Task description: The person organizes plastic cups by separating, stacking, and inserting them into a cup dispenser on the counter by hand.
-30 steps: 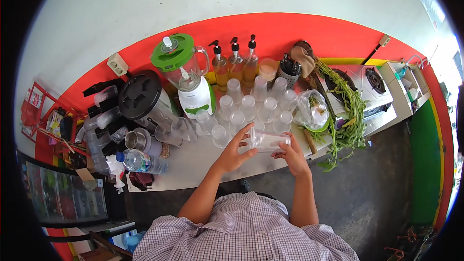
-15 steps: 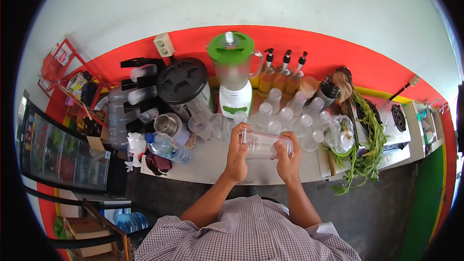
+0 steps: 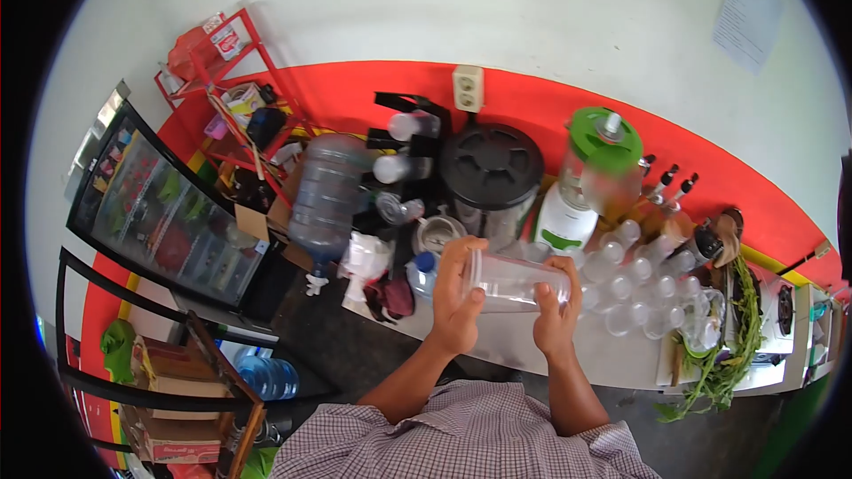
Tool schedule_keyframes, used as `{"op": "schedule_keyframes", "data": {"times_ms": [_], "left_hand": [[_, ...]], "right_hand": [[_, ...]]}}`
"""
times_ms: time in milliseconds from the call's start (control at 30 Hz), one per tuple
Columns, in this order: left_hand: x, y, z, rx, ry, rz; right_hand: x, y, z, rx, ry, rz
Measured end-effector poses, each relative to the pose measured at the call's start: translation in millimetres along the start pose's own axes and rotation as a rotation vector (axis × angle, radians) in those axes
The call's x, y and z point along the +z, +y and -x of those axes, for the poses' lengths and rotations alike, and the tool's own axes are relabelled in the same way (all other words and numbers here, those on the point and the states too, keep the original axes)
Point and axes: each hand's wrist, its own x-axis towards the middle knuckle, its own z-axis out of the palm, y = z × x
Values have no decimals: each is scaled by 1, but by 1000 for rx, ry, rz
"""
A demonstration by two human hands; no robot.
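Note:
A stack of clear plastic cups (image 3: 513, 282) lies sideways between my two hands above the front of the table. My left hand (image 3: 457, 302) grips the rim end, its thumb in front and its fingers behind. My right hand (image 3: 558, 309) is closed round the other end. Several upside-down clear cups (image 3: 621, 288) stand on the table (image 3: 524, 353) to the right. Behind them is a white blender (image 3: 565, 217) with a green lid. A large container with a black lid (image 3: 493, 164) stands behind my hands.
At the left are a big water jug (image 3: 327, 195), a red rack (image 3: 232, 115) and a glass-door fridge (image 3: 169, 213). A blue-capped bottle (image 3: 422, 275) is close to my left hand. Green leaves (image 3: 723, 364) and a stove (image 3: 770, 315) are at the far right.
The view has swung left, so the blender and cups sit farther right and the fridge and jug show more fully. My hands still hold the cup stack, with my left fingers now wrapped round its rim.

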Motion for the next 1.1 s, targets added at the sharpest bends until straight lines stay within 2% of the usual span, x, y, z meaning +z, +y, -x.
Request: {"op": "schedule_keyframes", "data": {"times_ms": [133, 167, 400, 500, 600, 667, 800, 867, 933, 1000, 1067, 1100], "left_hand": [[-55, 2, -33, 36, -88, -17], [-69, 1, -41, 18, -121, -3], [-140, -36, -64, -40, -116, 145], [-162, -47, -75, -103, -114, 196], [-187, -54, -78, -110, -145, 163], [-198, -60, -79, -102, -119, 288], [-218, -62, -93, -73, -122, 232], [-226, -71, -91, -120, -94, -21], [-234, -72, -90, -166, -69, -19], [-244, -71, -93, -160, -89, -277], [-250, -74, -98, -152, -94, -300], [-252, -75, -101, -127, -93, -348]], "right_hand": [[52, 1, -9, 34, -40, -45], [61, -4, -9, 115, -82, -44], [116, -9, -24, 206, -167, 99], [130, 1, -28, 199, -181, 16], [146, -1, -27, 300, -238, -125], [154, -5, -30, 324, -313, -166], [166, -11, -42, 278, -348, -92], [172, -11, -49, 230, -343, 39], [180, -14, -56, 203, -356, 149], [189, -23, -64, 168, -371, 259], [202, -33, -67, -66, -385, 529], [207, -34, -70, -67, -382, 528]]}}
